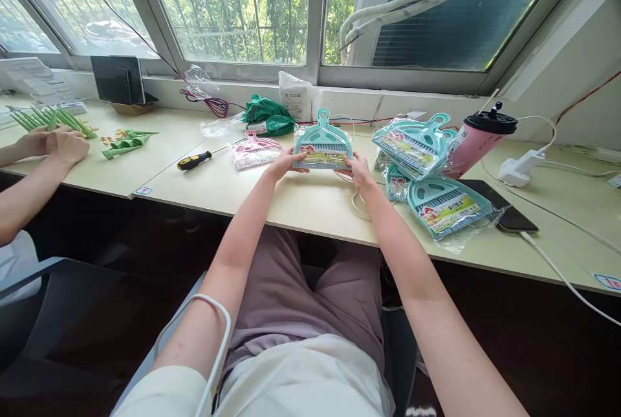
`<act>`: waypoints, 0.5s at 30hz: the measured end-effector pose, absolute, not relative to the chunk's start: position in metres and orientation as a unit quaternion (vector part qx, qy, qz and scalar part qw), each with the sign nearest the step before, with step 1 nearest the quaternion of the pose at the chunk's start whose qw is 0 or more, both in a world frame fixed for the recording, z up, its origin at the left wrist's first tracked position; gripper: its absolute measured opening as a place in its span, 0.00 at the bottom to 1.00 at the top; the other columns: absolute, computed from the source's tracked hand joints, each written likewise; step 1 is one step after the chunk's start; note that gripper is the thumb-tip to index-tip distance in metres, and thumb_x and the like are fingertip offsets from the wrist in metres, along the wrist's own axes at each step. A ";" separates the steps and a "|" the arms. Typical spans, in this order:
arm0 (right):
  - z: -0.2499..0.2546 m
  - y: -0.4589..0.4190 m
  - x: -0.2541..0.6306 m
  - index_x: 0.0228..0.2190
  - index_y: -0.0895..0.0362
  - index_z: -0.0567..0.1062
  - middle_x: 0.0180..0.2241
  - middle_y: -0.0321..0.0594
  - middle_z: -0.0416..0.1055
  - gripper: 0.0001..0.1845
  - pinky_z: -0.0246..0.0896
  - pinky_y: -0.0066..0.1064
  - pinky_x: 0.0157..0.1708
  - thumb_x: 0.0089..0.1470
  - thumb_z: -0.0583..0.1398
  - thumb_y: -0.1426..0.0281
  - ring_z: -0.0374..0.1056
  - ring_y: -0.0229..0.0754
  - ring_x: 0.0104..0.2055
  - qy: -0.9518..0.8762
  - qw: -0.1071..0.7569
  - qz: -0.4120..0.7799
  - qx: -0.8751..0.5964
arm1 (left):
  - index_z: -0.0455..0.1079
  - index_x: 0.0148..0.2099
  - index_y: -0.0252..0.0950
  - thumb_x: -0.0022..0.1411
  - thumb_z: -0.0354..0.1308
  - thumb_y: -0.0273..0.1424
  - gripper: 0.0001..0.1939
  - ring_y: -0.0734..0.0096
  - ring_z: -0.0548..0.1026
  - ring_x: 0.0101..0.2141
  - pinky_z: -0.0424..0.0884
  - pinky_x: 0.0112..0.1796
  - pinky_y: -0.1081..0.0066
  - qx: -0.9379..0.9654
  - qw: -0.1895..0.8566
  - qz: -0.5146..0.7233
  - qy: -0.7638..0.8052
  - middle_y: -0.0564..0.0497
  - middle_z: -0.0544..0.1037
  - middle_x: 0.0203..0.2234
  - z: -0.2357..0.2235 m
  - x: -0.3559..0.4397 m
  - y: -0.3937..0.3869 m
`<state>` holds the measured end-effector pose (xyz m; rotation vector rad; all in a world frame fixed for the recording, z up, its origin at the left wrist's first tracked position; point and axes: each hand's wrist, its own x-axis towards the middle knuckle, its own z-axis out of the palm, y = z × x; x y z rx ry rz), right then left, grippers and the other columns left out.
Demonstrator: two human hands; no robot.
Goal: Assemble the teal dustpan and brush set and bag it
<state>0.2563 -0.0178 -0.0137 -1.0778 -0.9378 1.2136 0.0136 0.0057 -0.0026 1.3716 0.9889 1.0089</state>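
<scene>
Between my two hands a mint-green dustpan and brush set (323,142) is held upright over the table, its handle loop pointing up and a printed label across its front. My left hand (287,163) grips its lower left corner, my right hand (358,168) its lower right corner. Left of it lies a pink dustpan set (257,150) in clear wrap. To the right, wrapped mint-green sets are heaped, with one dustpan set (412,145) on top and another dustpan set (446,205) in front near the table edge.
A yellow-black screwdriver (194,160) lies to the left. A pink cup (478,142), a black phone (517,213) and a white plug adapter (519,168) stand or lie at right. Green bags (269,116) sit by the window. A co-worker's hands (65,142) hold green stalks at far left.
</scene>
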 end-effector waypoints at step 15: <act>-0.013 -0.023 0.254 0.55 0.49 0.68 0.56 0.43 0.76 0.19 0.81 0.34 0.40 0.65 0.61 0.62 0.80 0.42 0.44 -0.494 0.540 0.503 -0.459 | 0.71 0.61 0.31 0.52 0.67 0.29 0.33 0.63 0.82 0.33 0.82 0.41 0.60 0.532 0.494 0.555 0.406 0.43 0.83 0.37 0.004 0.000 0.008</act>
